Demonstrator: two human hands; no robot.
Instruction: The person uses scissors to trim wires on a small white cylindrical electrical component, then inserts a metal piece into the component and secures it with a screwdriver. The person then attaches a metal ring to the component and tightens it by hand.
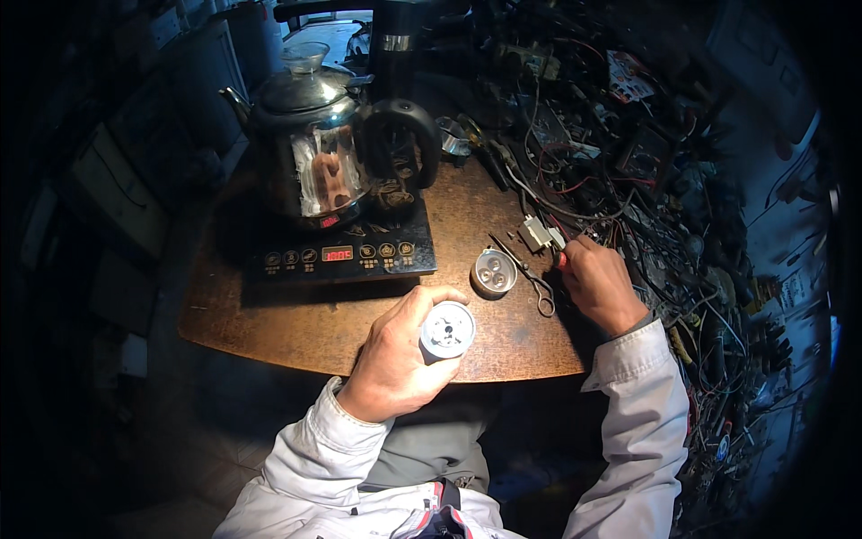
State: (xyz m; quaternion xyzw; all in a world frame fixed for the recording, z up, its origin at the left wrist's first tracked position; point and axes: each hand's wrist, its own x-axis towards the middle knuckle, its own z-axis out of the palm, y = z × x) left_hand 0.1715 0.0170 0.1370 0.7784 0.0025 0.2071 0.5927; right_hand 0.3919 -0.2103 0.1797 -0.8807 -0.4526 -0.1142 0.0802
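Observation:
My left hand (pixel 395 355) is wrapped round a white cylindrical housing (pixel 448 331), above the table's near edge. Its round face is turned up, with a small dark hole in the middle. Just beyond it a round metal-rimmed lamp piece (pixel 494 272) with three lenses rests on the table. Beside that lies a slim metal tool with a ring handle (pixel 545 300). My right hand (pixel 600 283) is closed at the table's right side, with a bit of red showing at its fingertips; the fingers hide most of what they hold. A pale boxy block (pixel 535 234) lies next to those fingers.
On the left, a glass kettle with a metal lid (pixel 305 94) and black handle stands on a black electric hotplate (pixel 359 262) with a lit display. Tangled wires, tools and parts (pixel 620 171) crowd the right side. The wooden table (pixel 269 314) has a curved near edge.

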